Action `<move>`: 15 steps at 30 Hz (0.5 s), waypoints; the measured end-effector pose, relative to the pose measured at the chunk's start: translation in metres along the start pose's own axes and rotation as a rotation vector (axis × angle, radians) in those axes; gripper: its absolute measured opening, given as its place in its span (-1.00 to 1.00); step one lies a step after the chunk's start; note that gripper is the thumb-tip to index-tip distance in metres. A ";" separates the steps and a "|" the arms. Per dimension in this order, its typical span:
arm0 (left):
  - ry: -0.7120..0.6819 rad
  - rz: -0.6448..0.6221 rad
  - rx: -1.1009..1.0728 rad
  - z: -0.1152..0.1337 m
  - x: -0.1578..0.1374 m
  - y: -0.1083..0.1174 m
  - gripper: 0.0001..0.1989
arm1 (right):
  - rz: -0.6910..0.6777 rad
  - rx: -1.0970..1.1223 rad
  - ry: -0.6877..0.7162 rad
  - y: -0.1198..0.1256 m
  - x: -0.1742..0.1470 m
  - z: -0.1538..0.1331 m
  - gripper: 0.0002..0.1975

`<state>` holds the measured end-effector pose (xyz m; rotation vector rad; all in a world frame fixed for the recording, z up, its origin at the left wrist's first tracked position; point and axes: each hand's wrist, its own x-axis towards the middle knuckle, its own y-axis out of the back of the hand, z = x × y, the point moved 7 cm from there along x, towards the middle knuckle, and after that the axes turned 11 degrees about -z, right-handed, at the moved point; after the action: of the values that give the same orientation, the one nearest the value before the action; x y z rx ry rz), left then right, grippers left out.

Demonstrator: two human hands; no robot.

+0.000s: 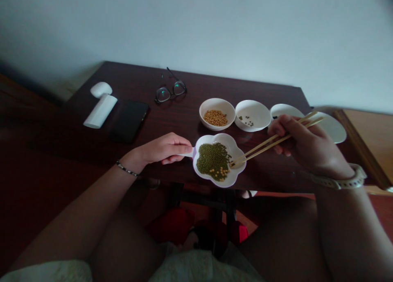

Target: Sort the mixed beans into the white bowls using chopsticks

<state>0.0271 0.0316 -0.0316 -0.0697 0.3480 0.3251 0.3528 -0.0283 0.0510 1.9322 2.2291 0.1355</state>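
Note:
My left hand [170, 147] is closed around the handle of a white flower-shaped scoop [236, 145], holding it near the table's front edge. Inside the scoop lie green mung beans [211, 157], with some yellowish soybeans [223, 174] among them at the near side. My right hand [302, 141] grips a pair of wooden chopsticks [267, 145], whose tips reach into the right part of the scoop. Whether the tips pinch a bean is too small to tell. Just behind the scoop stands a white bowl [205, 106] of soybeans. Beside it, another white bowl [256, 110] holds several small dark beans.
A third white bowl [285, 109] and a white lid or plate [333, 128] sit to the right, partly behind my right hand. Eyeglasses [171, 93], a black phone [129, 120] and a white handheld device [100, 110] rest on the dark table [196, 82]. A wall rises behind.

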 end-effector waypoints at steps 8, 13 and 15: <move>-0.016 0.015 -0.003 0.000 0.000 0.000 -0.67 | 0.077 0.145 0.042 0.005 0.003 -0.001 -0.51; -0.011 0.002 -0.006 0.002 0.000 -0.002 -0.64 | 0.097 0.295 0.085 0.010 0.014 0.004 -0.55; -0.014 0.003 -0.010 0.003 0.000 -0.001 -0.64 | 0.145 0.394 0.097 0.013 0.020 0.010 -0.57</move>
<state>0.0281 0.0307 -0.0289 -0.0765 0.3331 0.3302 0.3644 -0.0077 0.0416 2.3327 2.3122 -0.2122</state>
